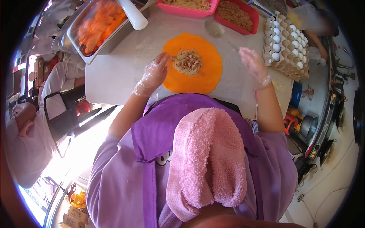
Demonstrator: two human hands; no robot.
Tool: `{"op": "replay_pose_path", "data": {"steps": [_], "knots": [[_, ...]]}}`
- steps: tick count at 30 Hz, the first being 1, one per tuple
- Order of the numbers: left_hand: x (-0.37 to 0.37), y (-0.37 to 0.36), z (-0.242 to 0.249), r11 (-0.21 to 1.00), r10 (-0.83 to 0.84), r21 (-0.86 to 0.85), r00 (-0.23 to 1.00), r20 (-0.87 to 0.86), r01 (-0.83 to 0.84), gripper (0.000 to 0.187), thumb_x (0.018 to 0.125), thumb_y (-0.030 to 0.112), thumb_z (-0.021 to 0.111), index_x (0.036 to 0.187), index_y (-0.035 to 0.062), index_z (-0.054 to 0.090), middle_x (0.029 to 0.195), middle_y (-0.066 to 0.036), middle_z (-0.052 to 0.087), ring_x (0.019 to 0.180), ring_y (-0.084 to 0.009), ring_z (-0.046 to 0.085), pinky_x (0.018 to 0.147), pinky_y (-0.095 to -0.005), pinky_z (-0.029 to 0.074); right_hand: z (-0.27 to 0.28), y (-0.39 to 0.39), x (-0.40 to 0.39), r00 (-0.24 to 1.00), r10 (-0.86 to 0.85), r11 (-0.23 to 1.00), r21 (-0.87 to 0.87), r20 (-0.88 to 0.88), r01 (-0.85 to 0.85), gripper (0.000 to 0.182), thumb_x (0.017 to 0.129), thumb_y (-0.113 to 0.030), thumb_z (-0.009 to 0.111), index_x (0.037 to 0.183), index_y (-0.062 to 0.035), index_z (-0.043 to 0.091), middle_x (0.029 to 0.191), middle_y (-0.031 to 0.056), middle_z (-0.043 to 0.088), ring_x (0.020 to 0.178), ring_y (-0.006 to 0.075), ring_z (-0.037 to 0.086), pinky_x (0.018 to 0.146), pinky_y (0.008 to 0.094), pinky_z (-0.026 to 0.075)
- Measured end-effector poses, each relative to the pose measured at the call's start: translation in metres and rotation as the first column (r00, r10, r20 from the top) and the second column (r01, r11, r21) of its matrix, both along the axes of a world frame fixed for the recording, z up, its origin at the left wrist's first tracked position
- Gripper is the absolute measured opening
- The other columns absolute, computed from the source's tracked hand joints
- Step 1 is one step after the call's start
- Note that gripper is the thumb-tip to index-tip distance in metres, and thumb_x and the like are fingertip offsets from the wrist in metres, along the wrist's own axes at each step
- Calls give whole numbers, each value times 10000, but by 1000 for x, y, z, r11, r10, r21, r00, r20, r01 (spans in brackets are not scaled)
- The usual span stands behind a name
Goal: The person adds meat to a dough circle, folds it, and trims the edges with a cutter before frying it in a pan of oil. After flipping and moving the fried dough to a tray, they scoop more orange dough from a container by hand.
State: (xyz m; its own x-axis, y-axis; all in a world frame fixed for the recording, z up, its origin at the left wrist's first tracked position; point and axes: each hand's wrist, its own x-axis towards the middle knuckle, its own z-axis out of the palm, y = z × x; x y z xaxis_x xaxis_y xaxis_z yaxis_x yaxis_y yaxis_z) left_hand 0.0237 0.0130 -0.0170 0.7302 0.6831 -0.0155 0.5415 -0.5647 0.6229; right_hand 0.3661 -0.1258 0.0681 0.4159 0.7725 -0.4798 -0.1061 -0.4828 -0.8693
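Note:
A round orange wrapper (211, 78) lies flat on the work table, with a small heap of noodles and crumbled filling (188, 62) on its middle. My left hand (154, 74), in a clear plastic glove, is at the wrapper's left edge with its fingers stretched out and nothing in them. My right hand (254, 67), gloved too, is to the right of the wrapper, closed on the handle of a spoon (215, 29). The spoon is blurred, its bowl pointing away from me, just in front of the red tubs.
At the back stand a tub of noodles (186, 4) and a tub of brown crumbled filling (234, 15). Egg trays (287, 45) are at right, with another person's arm (317, 45) beyond. A metal pan of orange wrappers (99, 26) with a white handle (133, 15) is at left, near a seated person.

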Motion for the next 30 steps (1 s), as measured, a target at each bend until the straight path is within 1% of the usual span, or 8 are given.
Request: {"op": "replay_pose_path", "data": {"steps": [4, 5, 6, 9, 12, 23, 28, 30], "knots": [[23, 14, -18, 985, -94, 151, 994, 50, 86, 313, 807, 60, 567, 1116, 103, 595, 1110, -116, 605, 990, -329, 589, 851, -406, 487, -7, 15, 72, 972, -70, 997, 29, 225, 66, 347, 899, -261, 569, 1175, -52, 585, 943, 4, 631, 748, 84, 562, 651, 206, 441], [25, 16, -21, 980, -111, 169, 994, 21, 106, 264, 798, 53, 569, 1049, 105, 631, 1017, -97, 644, 939, -311, 607, 815, -404, 498, 1, 23, 77, 759, 10, 990, -112, 651, 83, 325, 896, -236, 538, 1169, -68, 587, 944, 89, 647, 792, 194, 603, 689, 292, 469], [28, 17, -18, 979, -114, 171, 993, 25, 108, 264, 798, 53, 569, 1049, 105, 631, 1017, -97, 644, 939, -311, 607, 815, -404, 498, 10, 29, 78, 380, 151, 960, -227, 912, 162, 309, 893, -211, 507, 1163, -84, 588, 946, 174, 662, 835, 304, 645, 728, 378, 497], [29, 16, -11, 976, -90, 202, 995, 43, 80, 178, 783, 58, 583, 930, 110, 668, 917, -72, 658, 891, -296, 610, 775, -398, 499, 23, 39, 73, 233, 350, 891, -400, 907, 217, 330, 878, -165, 435, 1172, -121, 578, 1011, 236, 625, 952, 404, 605, 795, 473, 481], [28, 15, -8, 986, -77, 148, 997, 25, 73, 150, 776, 80, 597, 897, 114, 678, 905, -66, 661, 878, -293, 611, 777, -393, 498, 30, 51, 59, 141, 557, 792, -574, 819, 207, 358, 861, -150, 424, 1188, -115, 563, 1030, 219, 634, 964, 384, 614, 841, 480, 472], [22, 11, -11, 969, 188, -161, 982, -13, -187, 215, 774, 270, 650, 837, 65, 666, 846, -155, 657, 801, -327, 631, 731, -408, 495, 30, 53, 56, 194, 506, 826, -537, 841, 174, 341, 858, -144, 418, 1145, -115, 598, 1038, 204, 639, 993, 363, 613, 825, 474, 485], [26, 6, -3, 954, 239, -206, 967, 91, -216, 157, 783, 191, 671, 855, 52, 666, 854, -135, 666, 794, -287, 633, 735, -359, 499, 33, 54, 62, 85, 432, 880, -440, 898, 179, 323, 855, -175, 430, 1110, -122, 620, 976, 237, 637, 943, 402, 615, 812, 491, 477], [32, 3, -2, 940, 257, -278, 947, 195, -199, 149, 789, 175, 669, 862, 45, 665, 857, -136, 667, 800, -287, 633, 746, -360, 497, 23, 60, 60, 9, 666, 741, -664, 746, 102, 280, 859, -140, 408, 1021, -86, 630, 985, 203, 649, 934, 388, 623, 820, 489, 483]]}}
